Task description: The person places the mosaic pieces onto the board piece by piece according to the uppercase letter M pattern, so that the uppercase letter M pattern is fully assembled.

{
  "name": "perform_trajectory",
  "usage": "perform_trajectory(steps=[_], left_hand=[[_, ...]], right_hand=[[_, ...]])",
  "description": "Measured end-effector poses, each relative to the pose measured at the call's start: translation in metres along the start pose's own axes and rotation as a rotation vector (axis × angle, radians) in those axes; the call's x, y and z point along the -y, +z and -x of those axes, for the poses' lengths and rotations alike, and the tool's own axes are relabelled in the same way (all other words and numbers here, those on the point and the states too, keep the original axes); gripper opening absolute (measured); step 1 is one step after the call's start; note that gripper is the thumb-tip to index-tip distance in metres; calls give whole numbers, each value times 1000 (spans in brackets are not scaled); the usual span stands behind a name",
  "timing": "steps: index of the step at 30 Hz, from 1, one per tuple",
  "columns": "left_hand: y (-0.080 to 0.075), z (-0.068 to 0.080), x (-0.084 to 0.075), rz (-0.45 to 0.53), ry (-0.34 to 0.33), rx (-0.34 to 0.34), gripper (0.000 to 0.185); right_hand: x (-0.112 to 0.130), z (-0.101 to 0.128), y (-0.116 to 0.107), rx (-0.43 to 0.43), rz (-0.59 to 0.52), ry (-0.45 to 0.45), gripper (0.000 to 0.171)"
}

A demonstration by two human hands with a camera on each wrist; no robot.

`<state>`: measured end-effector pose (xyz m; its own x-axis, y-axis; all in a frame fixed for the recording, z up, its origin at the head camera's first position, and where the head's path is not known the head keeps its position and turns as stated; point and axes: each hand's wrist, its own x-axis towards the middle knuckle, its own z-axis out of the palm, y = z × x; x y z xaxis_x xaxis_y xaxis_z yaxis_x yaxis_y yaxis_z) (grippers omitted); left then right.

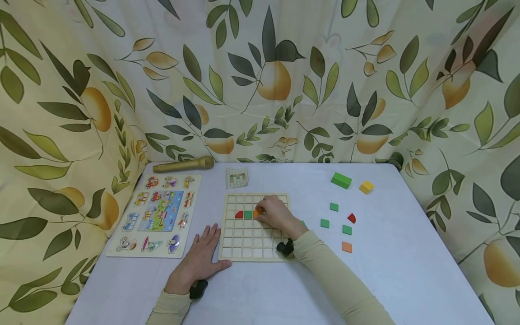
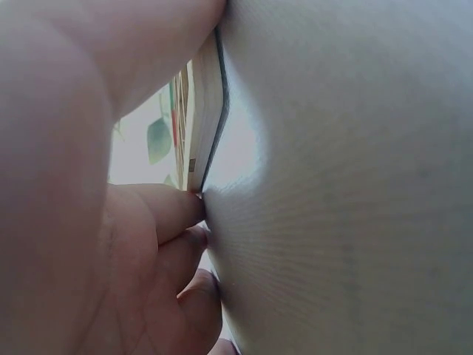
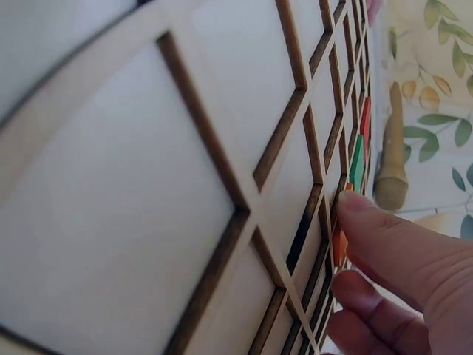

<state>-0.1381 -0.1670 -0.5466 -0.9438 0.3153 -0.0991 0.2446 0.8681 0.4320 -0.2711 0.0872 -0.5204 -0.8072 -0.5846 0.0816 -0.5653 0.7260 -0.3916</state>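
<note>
A wooden grid board (image 1: 252,246) lies on the white table. In its third row sit a red quarter-circle piece (image 1: 239,214), a green square (image 1: 248,214) and an orange piece (image 1: 257,213), side by side. My right hand (image 1: 264,213) reaches over the board, and its fingertips (image 3: 369,218) pinch the orange piece (image 3: 339,245) at its cell. The left hand (image 1: 209,246) lies flat on the table beside the board's left edge (image 2: 208,111), thumb against the frame.
Loose pieces lie to the right of the board: a green block (image 1: 341,180), a yellow block (image 1: 366,187), green squares (image 1: 334,206), a red quarter-circle (image 1: 351,218) and an orange square (image 1: 347,247). A pattern card (image 1: 237,177), a golden microphone-shaped toy (image 1: 183,164) and a picture puzzle (image 1: 156,214) lie behind and left.
</note>
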Motion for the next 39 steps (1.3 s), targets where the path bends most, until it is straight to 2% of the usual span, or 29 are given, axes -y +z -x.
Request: perform_trajectory(steps=[10, 16, 27, 34, 39], left_hand=[[1, 0, 0, 20, 4, -9, 102], [1, 1, 0, 26, 4, -10, 102], [1, 1, 0, 13, 13, -9, 103], [0, -1, 0, -5, 5, 5, 102], [1, -1, 0, -3, 7, 5, 102]], right_hand=[[-2, 3, -2, 6, -66, -4, 24], [-19, 12, -15, -38, -154, 15, 27], [-70, 45, -48, -73, -189, 271, 30], [-104, 68, -61, -110, -178, 352, 33], [-120, 85, -74, -105, -211, 422, 34]])
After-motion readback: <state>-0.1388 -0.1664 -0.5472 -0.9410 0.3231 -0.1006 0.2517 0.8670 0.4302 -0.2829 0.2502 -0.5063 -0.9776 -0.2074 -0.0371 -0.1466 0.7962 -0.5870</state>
